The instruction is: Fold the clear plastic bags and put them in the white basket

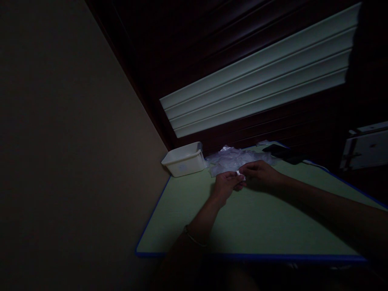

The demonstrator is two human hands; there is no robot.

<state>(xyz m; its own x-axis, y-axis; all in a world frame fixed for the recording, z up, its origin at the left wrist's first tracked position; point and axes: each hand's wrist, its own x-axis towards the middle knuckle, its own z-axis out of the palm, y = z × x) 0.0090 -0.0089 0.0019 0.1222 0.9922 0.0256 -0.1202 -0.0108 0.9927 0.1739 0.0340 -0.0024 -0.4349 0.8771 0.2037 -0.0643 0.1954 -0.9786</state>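
Note:
Both my hands meet over the pale green table, with a small shiny whitish piece of what looks like plastic film between them. My left hand has its fingers closed around the lower side of the piece. From the right, my right hand pinches its upper edge with the fingertips. Just behind the hands lies a loose heap of clear plastic bags. The dim light hides the exact kind of the held piece.
A white plastic tub stands at the table's back left, beside the wall. At the back right lies a dark flat object with a white cable. Blue edging runs round the table. A slatted panel rises behind.

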